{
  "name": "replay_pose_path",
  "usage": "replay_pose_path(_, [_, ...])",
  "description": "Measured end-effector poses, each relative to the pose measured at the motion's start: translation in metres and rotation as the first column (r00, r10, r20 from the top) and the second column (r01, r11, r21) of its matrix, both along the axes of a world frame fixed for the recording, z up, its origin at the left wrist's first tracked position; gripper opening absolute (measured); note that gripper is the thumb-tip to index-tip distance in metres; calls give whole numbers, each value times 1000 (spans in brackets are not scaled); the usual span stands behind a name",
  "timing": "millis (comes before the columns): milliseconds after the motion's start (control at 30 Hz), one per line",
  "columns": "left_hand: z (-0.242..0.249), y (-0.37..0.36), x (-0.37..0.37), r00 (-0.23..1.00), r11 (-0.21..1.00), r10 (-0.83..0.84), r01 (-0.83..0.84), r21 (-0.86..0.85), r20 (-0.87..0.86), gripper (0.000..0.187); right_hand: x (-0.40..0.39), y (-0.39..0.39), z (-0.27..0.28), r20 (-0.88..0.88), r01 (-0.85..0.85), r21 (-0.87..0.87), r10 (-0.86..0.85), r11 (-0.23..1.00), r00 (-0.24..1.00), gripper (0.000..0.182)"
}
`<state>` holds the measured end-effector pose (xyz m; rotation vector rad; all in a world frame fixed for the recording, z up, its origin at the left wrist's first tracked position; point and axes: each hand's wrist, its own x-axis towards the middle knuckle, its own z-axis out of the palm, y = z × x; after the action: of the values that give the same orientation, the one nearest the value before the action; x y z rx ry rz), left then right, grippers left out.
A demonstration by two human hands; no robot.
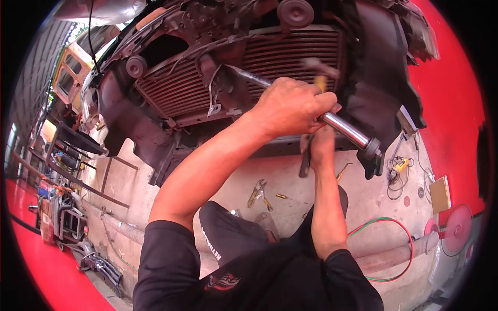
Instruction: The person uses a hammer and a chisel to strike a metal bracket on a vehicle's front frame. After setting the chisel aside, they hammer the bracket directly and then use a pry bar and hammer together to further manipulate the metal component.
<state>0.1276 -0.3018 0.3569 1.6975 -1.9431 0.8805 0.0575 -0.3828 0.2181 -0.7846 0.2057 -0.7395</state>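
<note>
My left hand (288, 106) is wrapped round a shiny steel bar (346, 128) with a dark collar and nut-like end at its lower right. The bar slants up to the left, its narrow tip near a bent metal bracket (212, 90) in front of the radiator grille (290, 49). Behind and below the bar, my right hand (322, 142) is closed on a hammer (320, 67), partly hidden by my left hand. The hammer's head and yellow neck are blurred above my left knuckles; its dark handle end sticks out below.
The stripped front of a vehicle (373, 62) fills the upper view. On the concrete floor lie locking pliers (255, 193), a screwdriver (282, 196), a yellow power tool (398, 167) and a red-green hose (412, 243). Metal frames (72, 166) and assorted parts crowd the left.
</note>
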Motion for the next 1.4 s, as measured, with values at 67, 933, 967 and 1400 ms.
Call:
replay_pose_path(67, [1,2,-3,999,1000,1,-2,27,36,20,-12,7,-2,-327,-348,-419,218,838,919,27])
replay_pose_path(933, [-14,1,-1,999,1000,19,-19,16,29,28,-1,5,-42,-261,-148,-635,-31,758,965,32])
replay_pose_path(967, [-16,5,-3,1000,1000,6,-6,25,5,28,0,8,-32,-258,-122,-661,-71,740,964,37])
replay_pose_path(1400, [-11,7,0,1000,1000,-8,8,15,-15,23,-12,-4,-24,-421,-332,-571,80,751,904,20])
